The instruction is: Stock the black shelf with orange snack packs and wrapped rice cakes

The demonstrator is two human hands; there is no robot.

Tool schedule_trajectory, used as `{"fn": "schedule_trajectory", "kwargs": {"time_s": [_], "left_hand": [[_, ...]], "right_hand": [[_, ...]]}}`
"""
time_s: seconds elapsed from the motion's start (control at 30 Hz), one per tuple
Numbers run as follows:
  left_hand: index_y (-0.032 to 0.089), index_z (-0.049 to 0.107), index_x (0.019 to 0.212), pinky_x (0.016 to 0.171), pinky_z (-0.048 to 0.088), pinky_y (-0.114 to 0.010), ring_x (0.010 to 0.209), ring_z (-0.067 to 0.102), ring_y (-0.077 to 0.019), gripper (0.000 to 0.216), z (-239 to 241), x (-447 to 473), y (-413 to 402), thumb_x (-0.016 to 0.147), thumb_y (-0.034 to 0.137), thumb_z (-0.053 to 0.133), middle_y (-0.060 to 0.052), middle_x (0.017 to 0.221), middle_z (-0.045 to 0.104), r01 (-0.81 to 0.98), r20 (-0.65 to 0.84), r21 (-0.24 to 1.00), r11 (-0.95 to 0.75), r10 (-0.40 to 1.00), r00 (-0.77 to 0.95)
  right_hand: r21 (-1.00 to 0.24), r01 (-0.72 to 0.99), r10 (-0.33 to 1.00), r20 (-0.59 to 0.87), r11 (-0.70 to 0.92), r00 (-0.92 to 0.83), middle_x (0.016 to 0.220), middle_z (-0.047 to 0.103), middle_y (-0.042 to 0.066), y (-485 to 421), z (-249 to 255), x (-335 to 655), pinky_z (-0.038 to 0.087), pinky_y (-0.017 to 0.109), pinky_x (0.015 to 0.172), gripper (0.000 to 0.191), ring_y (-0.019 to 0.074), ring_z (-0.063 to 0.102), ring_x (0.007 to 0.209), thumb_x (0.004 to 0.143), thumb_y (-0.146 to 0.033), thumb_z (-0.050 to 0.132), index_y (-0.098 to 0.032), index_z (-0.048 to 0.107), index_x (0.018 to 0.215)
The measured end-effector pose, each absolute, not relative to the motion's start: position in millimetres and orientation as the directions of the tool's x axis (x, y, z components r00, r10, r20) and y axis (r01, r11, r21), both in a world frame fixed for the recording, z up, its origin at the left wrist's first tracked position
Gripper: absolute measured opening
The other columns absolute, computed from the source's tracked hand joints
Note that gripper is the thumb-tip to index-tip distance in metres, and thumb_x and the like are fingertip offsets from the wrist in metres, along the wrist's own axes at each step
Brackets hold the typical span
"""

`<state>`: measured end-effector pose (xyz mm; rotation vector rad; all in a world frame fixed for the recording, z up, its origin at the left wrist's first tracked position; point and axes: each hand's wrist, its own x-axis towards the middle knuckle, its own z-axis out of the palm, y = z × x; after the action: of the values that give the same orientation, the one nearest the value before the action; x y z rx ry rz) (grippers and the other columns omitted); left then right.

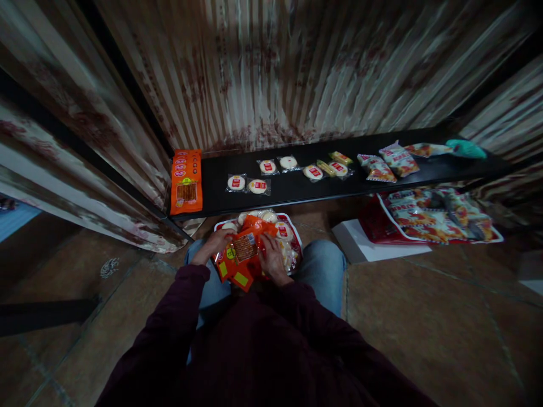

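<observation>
An orange snack packet (pixel 245 247) with a clear window showing brown strips lies over a white-rimmed basket (pixel 300 240) between my knees. My left hand (pixel 218 243), fingers curled, grips the packet's left edge. On its right side my right hand (pixel 271 257) closes around the orange wrapping. More orange packets with yellow labels (pixel 241 279) overlap beneath it. Round white wrapped crackers (pixel 284 230) fill the basket around the packets, and the hands partly cover them.
A black shelf (pixel 216 198) runs across in front, holding an upright orange packet (pixel 186 183), wrapped crackers (pixel 257 186), small yellow packets (pixel 340 158), snack bags (pixel 399 158) and a green bag (pixel 466 148). Right, a red basket (pixel 382 217) of bags rests by a white box (pixel 360 243).
</observation>
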<state>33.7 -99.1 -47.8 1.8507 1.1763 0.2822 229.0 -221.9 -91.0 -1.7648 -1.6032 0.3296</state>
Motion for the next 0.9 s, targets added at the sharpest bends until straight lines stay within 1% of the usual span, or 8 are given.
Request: {"fn": "schedule_trajectory", "kwargs": {"time_s": [0.13, 0.2, 0.3, 0.37, 0.5, 0.6, 0.77, 0.9], "left_hand": [[0.015, 0.073, 0.089, 0.08, 0.045, -0.027, 0.082, 0.06, -0.0181, 0.027, -30.0, 36.1, -93.5, 0.074, 0.012, 0.051, -0.005, 0.088, 0.071, 0.649, -0.334, 0.721, -0.242, 0.699, 0.633], [0.017, 0.074, 0.086, 0.078, 0.044, -0.025, 0.079, 0.06, -0.017, 0.025, -23.1, 41.8, -93.8, 0.074, 0.012, 0.052, -0.003, 0.086, 0.071, 0.645, -0.356, 0.712, -0.277, 0.649, 0.672], [0.021, 0.074, 0.081, 0.075, 0.044, -0.024, 0.076, 0.059, -0.0157, 0.024, -14.1, 51.8, -94.5, 0.074, 0.012, 0.053, -0.001, 0.081, 0.071, 0.635, -0.365, 0.702, -0.324, 0.602, 0.71], [0.023, 0.073, 0.079, 0.075, 0.043, -0.023, 0.077, 0.06, -0.016, 0.021, -9.1, 55.7, -93.3, 0.074, 0.014, 0.056, 0.0, 0.079, 0.071, 0.619, -0.319, 0.716, -0.324, 0.636, 0.703], [0.027, 0.073, 0.08, 0.078, 0.042, -0.025, 0.084, 0.063, -0.0202, 0.014, -6.1, 51.2, -86.5, 0.067, 0.022, 0.07, -0.001, 0.078, 0.07, 0.591, -0.199, 0.784, -0.191, 0.825, 0.53], [0.025, 0.072, 0.08, 0.078, 0.044, -0.026, 0.088, 0.063, -0.0219, 0.016, -14.6, 41.9, -82.6, 0.064, 0.026, 0.074, -0.003, 0.08, 0.07, 0.576, -0.196, 0.817, -0.041, 0.919, 0.343], [0.017, 0.065, 0.105, 0.07, 0.049, -0.029, 0.075, 0.065, -0.0188, 0.037, -41.9, 31.7, -92.4, 0.069, 0.028, 0.069, -0.006, 0.086, 0.071, 0.271, -0.337, 0.924, 0.269, 0.908, 0.248], [0.014, 0.066, 0.096, 0.075, 0.051, -0.032, 0.076, 0.066, -0.0199, 0.037, -57.7, 28.7, -104.5, 0.065, 0.031, 0.075, -0.008, 0.086, 0.072, 0.089, -0.381, 0.924, 0.372, 0.878, 0.29]], "right_hand": [[-0.578, 0.812, 0.939, 0.319, 0.084, 0.13, 0.143, 0.044, 0.014, -218.6, -77.5, 227.9, 0.033, 0.052, 0.108, 0.052, 0.0299, 0.034, 0.134, 0.087, -0.03, 0.049, -0.016, 0.044, 0.136], [-0.548, 0.829, 0.952, 0.296, 0.107, 0.073, 0.138, 0.05, 0.014, -217.0, -71.5, 227.6, 0.035, 0.049, 0.106, 0.049, 0.0298, 0.039, 0.131, 0.087, -0.034, 0.051, -0.016, 0.049, 0.133], [-0.529, 0.847, 0.982, 0.18, 0.054, 0.05, 0.114, 0.066, 0.012, -215.3, -66.0, 229.8, 0.044, 0.041, 0.094, 0.034, 0.0274, 0.058, 0.109, 0.087, -0.036, 0.052, -0.019, 0.063, 0.116], [-0.543, 0.84, 0.991, 0.111, -0.001, 0.073, 0.099, 0.071, 0.01, -215.0, -65.6, 233.3, 0.047, 0.035, 0.084, 0.026, 0.0244, 0.063, 0.092, 0.088, -0.035, 0.052, -0.022, 0.068, 0.104], [-0.647, 0.757, 0.987, 0.05, -0.086, 0.155, 0.089, 0.072, 0.006, -216.2, -70.2, 242.3, 0.047, 0.031, 0.074, 0.022, 0.022, 0.064, 0.08, 0.086, -0.036, 0.052, -0.024, 0.07, 0.093], [-0.742, 0.652, 0.972, 0.003, -0.155, 0.234, 0.082, 0.071, 0.003, -217.2, -75.2, 247.4, 0.046, 0.03, 0.071, 0.022, 0.0207, 0.063, 0.076, 0.085, -0.036, 0.051, -0.025, 0.069, 0.089], [-0.873, 0.447, 0.961, -0.081, -0.196, 0.264, 0.077, 0.068, 0.001, -217.9, -83.3, 250.4, 0.045, 0.031, 0.073, 0.022, 0.0195, 0.06, 0.075, 0.081, -0.039, 0.05, -0.023, 0.065, 0.079], [-0.946, 0.264, 0.956, -0.115, -0.188, 0.268, 0.069, 0.061, -0.001, -217.9, -91.4, 249.3, 0.044, 0.03, 0.07, 0.025, 0.0173, 0.055, 0.069, 0.077, -0.045, 0.053, -0.021, 0.059, 0.071]]}}
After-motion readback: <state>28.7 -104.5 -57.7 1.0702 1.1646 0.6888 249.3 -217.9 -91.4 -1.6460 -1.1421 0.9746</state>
